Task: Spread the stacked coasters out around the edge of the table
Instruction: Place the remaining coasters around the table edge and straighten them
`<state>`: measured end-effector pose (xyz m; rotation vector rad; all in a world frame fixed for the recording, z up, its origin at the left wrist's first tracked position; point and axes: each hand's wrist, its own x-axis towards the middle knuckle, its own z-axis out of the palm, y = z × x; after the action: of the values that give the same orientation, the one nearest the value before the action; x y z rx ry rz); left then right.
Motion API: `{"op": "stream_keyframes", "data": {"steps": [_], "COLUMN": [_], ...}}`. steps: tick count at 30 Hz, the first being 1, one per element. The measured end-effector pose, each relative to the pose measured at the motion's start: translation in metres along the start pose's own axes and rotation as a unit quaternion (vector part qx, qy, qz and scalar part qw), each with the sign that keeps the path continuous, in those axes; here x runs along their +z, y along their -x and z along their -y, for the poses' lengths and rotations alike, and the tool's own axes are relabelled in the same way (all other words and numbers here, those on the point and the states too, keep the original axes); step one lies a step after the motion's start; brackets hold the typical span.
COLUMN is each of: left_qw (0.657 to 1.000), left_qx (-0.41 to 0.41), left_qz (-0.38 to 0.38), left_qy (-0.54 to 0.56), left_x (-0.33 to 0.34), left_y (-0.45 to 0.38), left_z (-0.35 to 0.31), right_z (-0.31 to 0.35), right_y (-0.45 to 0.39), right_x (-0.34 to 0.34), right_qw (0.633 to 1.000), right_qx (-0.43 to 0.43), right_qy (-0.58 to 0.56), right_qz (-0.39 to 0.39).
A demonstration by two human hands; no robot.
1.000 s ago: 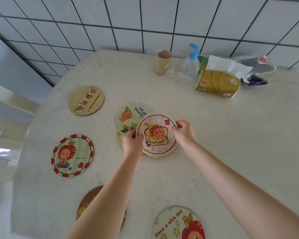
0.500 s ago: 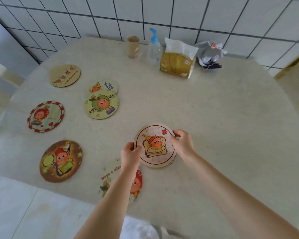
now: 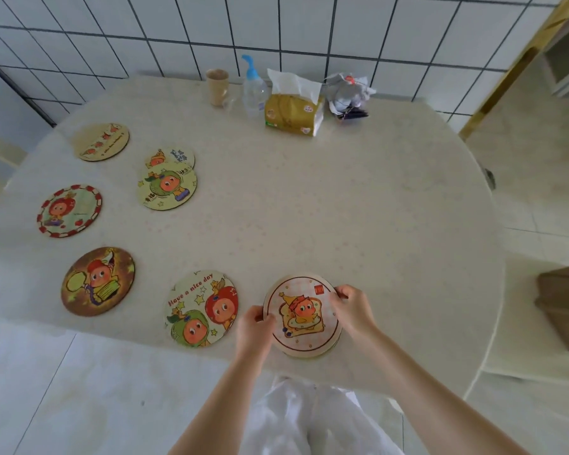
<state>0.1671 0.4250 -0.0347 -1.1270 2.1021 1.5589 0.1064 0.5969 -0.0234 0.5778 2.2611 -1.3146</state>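
A pink toast-cartoon coaster (image 3: 301, 315) tops a thin stack held near the table's front edge. My left hand (image 3: 254, 326) grips its left rim and my right hand (image 3: 353, 310) grips its right rim. Single coasters lie along the left and front edge: a tan one (image 3: 102, 141), a red-bordered one (image 3: 69, 210), a brown one (image 3: 97, 280) and a "Have a nice day" one (image 3: 201, 308). Further in, a green-character coaster (image 3: 167, 187) overlaps a pale one (image 3: 171, 156).
The round cream table (image 3: 358, 208) stands against a tiled wall. At its back are a paper cup (image 3: 217, 87), a pump bottle (image 3: 253, 88), a yellow tissue pack (image 3: 294, 110) and a crumpled bag (image 3: 350, 95). A brown object (image 3: 564, 307) sits on the floor at right.
Both hands carried the toast-coaster stack from beside the two overlapping coasters toward the front edge of the table, right of the "Have a nice day" coaster. The view pulled back.
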Motion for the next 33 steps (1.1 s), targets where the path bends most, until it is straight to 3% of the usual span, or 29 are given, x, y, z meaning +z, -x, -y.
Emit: {"op": "stream_keyframes", "data": {"steps": [7, 11, 21, 24, 33], "left_qw": [0.998, 0.997, 0.998, 0.995, 0.980], "left_qx": [-0.014, 0.007, 0.029, 0.030, 0.041], "left_qz": [0.041, 0.025, 0.054, 0.081, 0.192], "left_qy": [-0.046, -0.069, 0.017, 0.047, -0.024], "left_x": [0.003, -0.002, 0.005, 0.021, 0.099], "left_y": [0.009, 0.011, 0.010, 0.017, 0.042], "left_z": [0.017, 0.018, -0.012, -0.019, -0.015], "right_z": [-0.004, -0.005, -0.002, -0.012, -0.073], "right_y": [0.001, 0.004, 0.015, 0.017, 0.025], "right_x": [-0.001, 0.000, -0.033, -0.051, -0.115], "right_qw": [0.999, 0.998, 0.998, 0.997, 0.990], "right_qx": [-0.005, -0.010, -0.044, -0.040, 0.029], "right_qy": [0.052, 0.054, -0.017, -0.039, -0.079], "right_qz": [-0.012, -0.018, -0.042, -0.061, -0.116]}}
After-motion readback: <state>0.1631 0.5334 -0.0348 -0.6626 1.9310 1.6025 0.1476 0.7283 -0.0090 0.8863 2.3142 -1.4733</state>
